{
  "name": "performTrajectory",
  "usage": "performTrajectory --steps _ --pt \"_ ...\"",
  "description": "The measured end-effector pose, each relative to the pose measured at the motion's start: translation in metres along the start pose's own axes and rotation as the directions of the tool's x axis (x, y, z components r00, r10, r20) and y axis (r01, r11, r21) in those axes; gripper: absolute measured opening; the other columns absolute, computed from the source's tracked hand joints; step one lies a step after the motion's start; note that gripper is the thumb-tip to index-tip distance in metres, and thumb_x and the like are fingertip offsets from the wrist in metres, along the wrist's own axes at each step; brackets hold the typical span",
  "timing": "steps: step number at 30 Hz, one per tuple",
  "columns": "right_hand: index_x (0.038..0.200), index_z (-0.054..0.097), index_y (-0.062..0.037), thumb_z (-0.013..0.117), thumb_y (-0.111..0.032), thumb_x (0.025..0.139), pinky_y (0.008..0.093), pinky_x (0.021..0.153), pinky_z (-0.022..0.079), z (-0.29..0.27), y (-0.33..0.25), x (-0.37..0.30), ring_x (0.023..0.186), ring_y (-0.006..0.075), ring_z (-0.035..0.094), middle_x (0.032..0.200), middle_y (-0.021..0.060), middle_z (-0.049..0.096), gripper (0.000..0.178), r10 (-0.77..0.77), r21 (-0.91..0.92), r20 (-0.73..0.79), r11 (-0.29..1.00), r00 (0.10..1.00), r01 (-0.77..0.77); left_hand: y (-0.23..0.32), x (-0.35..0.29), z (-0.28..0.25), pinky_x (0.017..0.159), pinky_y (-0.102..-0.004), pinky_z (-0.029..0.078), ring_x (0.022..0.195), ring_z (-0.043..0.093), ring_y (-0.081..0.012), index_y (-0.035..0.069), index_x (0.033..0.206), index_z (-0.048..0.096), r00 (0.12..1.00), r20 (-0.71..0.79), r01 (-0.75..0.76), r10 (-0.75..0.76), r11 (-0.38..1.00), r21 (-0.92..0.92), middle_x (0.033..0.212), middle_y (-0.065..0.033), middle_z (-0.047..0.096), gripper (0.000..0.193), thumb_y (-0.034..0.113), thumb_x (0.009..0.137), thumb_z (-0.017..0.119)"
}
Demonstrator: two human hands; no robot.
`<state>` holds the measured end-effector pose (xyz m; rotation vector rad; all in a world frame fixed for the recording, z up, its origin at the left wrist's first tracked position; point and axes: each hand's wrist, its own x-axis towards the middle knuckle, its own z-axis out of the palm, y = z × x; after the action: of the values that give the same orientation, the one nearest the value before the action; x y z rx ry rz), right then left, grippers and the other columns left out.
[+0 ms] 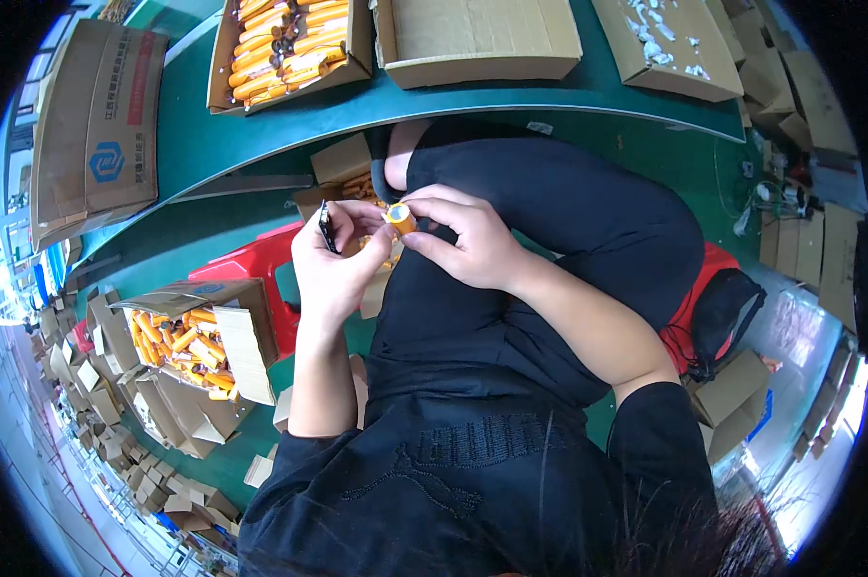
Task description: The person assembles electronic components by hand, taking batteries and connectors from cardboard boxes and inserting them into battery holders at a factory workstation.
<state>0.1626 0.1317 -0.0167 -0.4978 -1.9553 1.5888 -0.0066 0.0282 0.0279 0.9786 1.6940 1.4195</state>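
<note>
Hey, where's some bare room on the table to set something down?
On the table, left of the tube box up to the big carton; also a narrow gap between the middle box and scrap box. The middle box looks bare inside. Tube box is crowded, scrap box littered.

Hands (330,258) (474,238) close together, fingers (444,213) curled, forearms (588,322) bare

Cylinder (406,224): orange, whitish end | thin piece (326,228): black | I read table (189,125) as green | floor (602,415): green | scraps (653,48): white | carton (74,197): brown with blue hexagon (106,162), red panel (140,77) | stool (261,253): red | trousers (569,192): black | shirt (357,433): black, dark stitched motif (492,440) on my feed
</note>
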Motion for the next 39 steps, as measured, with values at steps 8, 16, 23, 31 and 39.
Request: performTrajectory --steps 8,16,23,31,39 --pt "0.119 0.067 0.0075 0.072 -0.004 0.091 0.0336 0.080 0.055 0.002 0.002 -0.003 0.093 0.0284 0.068 0.117 0.0178 0.069 0.031 -0.015 -0.055 -0.078 0.998 0.997 0.011 -0.012 0.001 0.008 0.065 -0.0252 0.052 0.073 0.063 -0.0156 0.011 0.074 0.040 0.997 -0.059 0.044 -0.049 0.995 -0.089 0.090 -0.0135 0.071 0.038 -0.003 0.080 0.075" --pt "0.120 0.067 0.0076 0.075 -0.003 0.088 0.0299 0.079 0.054 -0.003 0.001 -0.001 0.092 0.0244 0.068 0.116 0.0154 0.070 0.034 -0.037 -0.066 -0.031 0.997 0.999 0.035 -0.018 -0.001 0.010 0.063 -0.0249 0.052 0.072 0.061 -0.0151 0.011 0.074 0.041 0.996 -0.081 0.030 -0.047 0.979 -0.203 0.089 -0.0131 0.070 0.037 -0.002 0.081 0.075" --pt "0.118 0.069 0.0055 0.078 -0.002 0.085 0.0295 0.083 0.057 -0.018 -0.011 0.002 0.095 0.0230 0.071 0.117 0.0150 0.071 0.035 0.035 0.038 -0.102 0.999 0.994 -0.032 0.000 -0.004 0.009 0.063 -0.0257 0.053 0.072 0.062 -0.0158 0.012 0.073 0.040 0.994 -0.100 -0.036 0.034 0.999 -0.018 0.088 -0.0125 0.070 0.038 -0.003 0.077 0.075" --pt "0.120 0.070 0.0042 0.079 0.001 0.083 0.0275 0.082 0.061 -0.020 -0.012 0.011 0.089 0.0202 0.074 0.114 0.0148 0.073 0.038 0.137 0.245 0.068 0.958 0.988 -0.150 0.005 -0.006 0.014 0.064 -0.0257 0.053 0.073 0.063 -0.0163 0.012 0.072 0.039 0.993 -0.017 -0.114 0.117 0.987 0.113 0.088 -0.0120 0.070 0.040 -0.002 0.074 0.076" --pt "0.122 0.069 0.0073 0.077 0.002 0.088 0.0257 0.082 0.061 -0.014 -0.020 0.004 0.088 0.0186 0.073 0.107 0.0167 0.075 0.035 0.267 0.480 0.091 0.832 0.959 -0.277 -0.004 -0.005 0.020 0.062 -0.0249 0.051 0.072 0.063 -0.0156 0.011 0.071 0.041 0.930 -0.067 -0.353 0.362 0.927 0.126 0.086 -0.0114 0.071 0.041 -0.004 0.071 0.078"
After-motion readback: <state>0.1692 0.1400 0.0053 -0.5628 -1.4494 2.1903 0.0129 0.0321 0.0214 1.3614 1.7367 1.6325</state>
